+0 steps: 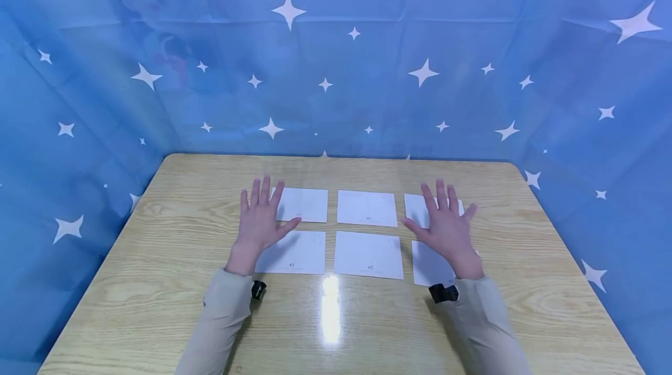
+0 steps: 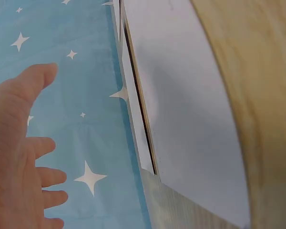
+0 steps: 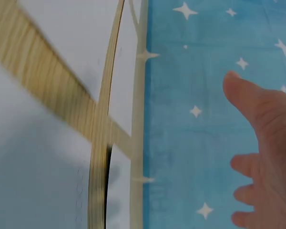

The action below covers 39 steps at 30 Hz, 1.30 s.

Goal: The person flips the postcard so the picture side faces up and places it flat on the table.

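Two rows of white paper cards lie flat on the wooden table, three to a row, with small dark marks near their lower edges. My left hand [image 1: 257,226], fingers spread, hovers over the left side of the rows and overlaps the back left card [image 1: 307,204] and the front left card [image 1: 294,253]. On the other side my right hand [image 1: 446,232] is spread the same way, partly hiding the back right card [image 1: 415,206] and the front right card [image 1: 427,264]. Between the hands lie the back middle card [image 1: 366,208] and the front middle card [image 1: 368,255]. Neither hand holds anything.
The wooden table [image 1: 131,281] has rounded far corners and a bright light reflection near its front. A blue curtain with white stars [image 1: 336,107] stands behind it and along both sides. Each wrist wears a black device, one at the left cuff [image 1: 258,290].
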Tool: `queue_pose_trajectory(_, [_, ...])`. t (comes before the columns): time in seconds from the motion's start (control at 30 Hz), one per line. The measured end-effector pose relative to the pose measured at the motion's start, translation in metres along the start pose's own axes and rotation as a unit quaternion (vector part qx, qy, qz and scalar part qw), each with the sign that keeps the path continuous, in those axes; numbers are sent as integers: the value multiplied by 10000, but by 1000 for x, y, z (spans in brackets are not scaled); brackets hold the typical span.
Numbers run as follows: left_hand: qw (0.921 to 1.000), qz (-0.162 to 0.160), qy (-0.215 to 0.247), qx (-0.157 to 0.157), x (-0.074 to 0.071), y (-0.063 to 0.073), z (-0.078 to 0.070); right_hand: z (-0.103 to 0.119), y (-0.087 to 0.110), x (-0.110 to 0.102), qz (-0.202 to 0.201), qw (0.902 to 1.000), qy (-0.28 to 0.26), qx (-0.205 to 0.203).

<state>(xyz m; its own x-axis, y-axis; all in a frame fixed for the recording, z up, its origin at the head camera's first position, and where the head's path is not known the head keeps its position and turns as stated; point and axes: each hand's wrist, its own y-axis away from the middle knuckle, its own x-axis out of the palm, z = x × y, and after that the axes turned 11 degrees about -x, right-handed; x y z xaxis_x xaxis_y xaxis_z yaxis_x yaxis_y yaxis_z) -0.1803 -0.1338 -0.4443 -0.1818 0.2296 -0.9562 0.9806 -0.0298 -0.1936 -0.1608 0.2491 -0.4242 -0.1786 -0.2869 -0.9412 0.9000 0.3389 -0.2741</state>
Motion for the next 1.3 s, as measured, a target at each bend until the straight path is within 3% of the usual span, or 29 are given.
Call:
queue_pose_trajectory(0.33, [9964,241,802,120,3,-12,12,23,-27,20,-299,9900,-965,-983])
queue_pose_trajectory(0.43, [9936,155,1076,302,4,-18,16,30,-35,29,-244,9856,-1226,-1140])
queue_pose_trajectory(0.57, [9918,257,1187,389,7,-27,24,38,-47,40,123,9791,-1734,-1058])
queue_pose_trajectory(0.73, [9843,874,1530,70,8,-36,32,48,-63,56,397,9669,-2324,-979])
queue_pose_trajectory(0.87, [9771,1138,1795,-101,11,-43,36,58,-77,65,553,9582,-2655,-915])
queue_pose_trajectory(1.07, [9690,1378,2017,-382,16,-55,41,75,-101,71,882,9465,-2987,-841])
queue_pose_trajectory(1.3, [9636,1589,2094,-486,22,-69,46,93,-129,84,1128,9447,-2979,-783])
